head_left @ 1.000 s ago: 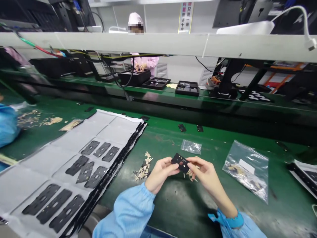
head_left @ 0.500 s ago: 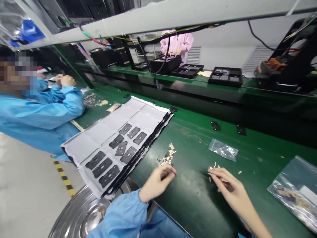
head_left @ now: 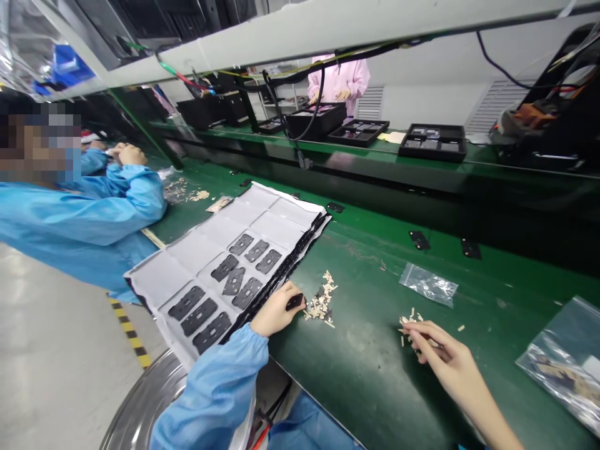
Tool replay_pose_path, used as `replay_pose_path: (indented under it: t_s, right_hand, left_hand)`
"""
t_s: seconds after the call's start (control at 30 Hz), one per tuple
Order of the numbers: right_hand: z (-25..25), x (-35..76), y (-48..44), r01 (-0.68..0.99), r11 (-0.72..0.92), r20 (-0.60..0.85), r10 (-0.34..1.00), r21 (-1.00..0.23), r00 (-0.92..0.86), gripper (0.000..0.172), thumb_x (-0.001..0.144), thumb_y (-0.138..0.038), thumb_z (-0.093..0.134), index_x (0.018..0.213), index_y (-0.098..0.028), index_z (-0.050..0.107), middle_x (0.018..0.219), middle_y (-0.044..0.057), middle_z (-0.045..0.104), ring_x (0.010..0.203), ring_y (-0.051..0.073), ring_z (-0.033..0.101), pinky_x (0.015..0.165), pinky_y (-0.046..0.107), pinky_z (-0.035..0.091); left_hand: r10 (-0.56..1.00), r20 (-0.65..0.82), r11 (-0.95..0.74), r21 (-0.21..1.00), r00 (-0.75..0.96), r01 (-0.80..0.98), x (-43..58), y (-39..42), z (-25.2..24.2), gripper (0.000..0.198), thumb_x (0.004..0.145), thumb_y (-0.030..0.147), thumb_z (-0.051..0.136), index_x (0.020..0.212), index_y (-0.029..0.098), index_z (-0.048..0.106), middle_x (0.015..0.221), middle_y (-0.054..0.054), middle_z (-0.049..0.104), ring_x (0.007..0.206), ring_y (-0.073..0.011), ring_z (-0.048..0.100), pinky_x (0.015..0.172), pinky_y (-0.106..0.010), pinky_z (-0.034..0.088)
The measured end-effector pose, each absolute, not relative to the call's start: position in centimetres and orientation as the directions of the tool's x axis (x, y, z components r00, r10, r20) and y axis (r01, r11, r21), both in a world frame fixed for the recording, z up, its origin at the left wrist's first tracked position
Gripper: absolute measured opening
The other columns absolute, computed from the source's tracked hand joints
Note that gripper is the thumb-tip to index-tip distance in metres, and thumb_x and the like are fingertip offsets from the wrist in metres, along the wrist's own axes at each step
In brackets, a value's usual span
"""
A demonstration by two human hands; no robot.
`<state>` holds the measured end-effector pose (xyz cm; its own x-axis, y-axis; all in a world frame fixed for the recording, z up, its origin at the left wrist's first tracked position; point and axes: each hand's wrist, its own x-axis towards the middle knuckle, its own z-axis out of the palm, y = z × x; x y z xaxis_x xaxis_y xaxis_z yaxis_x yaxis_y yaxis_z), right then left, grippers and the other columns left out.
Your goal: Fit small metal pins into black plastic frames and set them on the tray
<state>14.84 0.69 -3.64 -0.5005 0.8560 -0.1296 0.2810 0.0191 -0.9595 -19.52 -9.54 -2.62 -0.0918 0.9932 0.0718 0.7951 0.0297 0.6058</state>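
Note:
My left hand (head_left: pixel 275 309) is closed on a small black flat part (head_left: pixel 295 301) at the right edge of the stacked grey trays (head_left: pixel 206 250), beside a pile of small tan pieces (head_left: pixel 321 301). Several black flat parts (head_left: pixel 234 275) lie in the top tray's pockets. My right hand (head_left: pixel 443 355) rests on the green bench with its fingers curled, the fingertips at a second small scatter of tan pieces (head_left: pixel 409 323). I cannot make out whether it holds one.
A small clear bag (head_left: pixel 428 284) and a larger clear bag (head_left: pixel 562 362) lie at the right. A person in a blue coat (head_left: pixel 79 219) works at the left. Black trays (head_left: pixel 431 140) stand on the far shelf, with a person in pink (head_left: pixel 338 78) behind. A round metal surface (head_left: pixel 135 412) sits below the bench edge.
The view swung left. One second ago both hands held the black part together; now only my left hand has it, moved left to the tray stack. My right hand stayed by the tan pieces.

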Motion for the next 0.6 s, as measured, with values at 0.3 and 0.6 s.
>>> replay_pose_path:
  t_s: [0.3, 0.6]
  right_hand:
    - [-3.42, 14.64, 0.55, 0.308, 0.059, -0.114, 0.852, -0.949, -0.512, 0.030, 0.082, -0.044, 0.055, 0.096, -0.019, 0.068, 0.104, 0.012, 0.060, 0.075, 0.019, 0.060, 0.054, 0.025, 0.054]
    - [-3.45, 14.68, 0.53, 0.323, 0.042, -0.139, 0.845, -0.946, -0.517, 0.032, 0.082, -0.045, 0.055, 0.096, -0.020, 0.067, 0.105, 0.011, 0.060, 0.072, 0.018, 0.061, 0.054, 0.026, 0.054]
  left_hand:
    - [0.989, 0.122, -0.008, 0.627, -0.088, 0.779, -19.51, -10.17, -2.82, 0.014, 0.088, 0.023, 0.044, 0.097, 0.020, 0.054, 0.092, -0.005, 0.057, 0.087, -0.0182, 0.055, 0.079, -0.031, 0.044]
    - [0.993, 0.062, 0.036, 0.661, -0.103, 0.750, -19.56, -9.36, -2.55, 0.006, 0.081, 0.025, 0.055, 0.081, 0.022, 0.060, 0.086, -0.001, 0.057, 0.079, -0.0156, 0.058, 0.075, -0.027, 0.044]
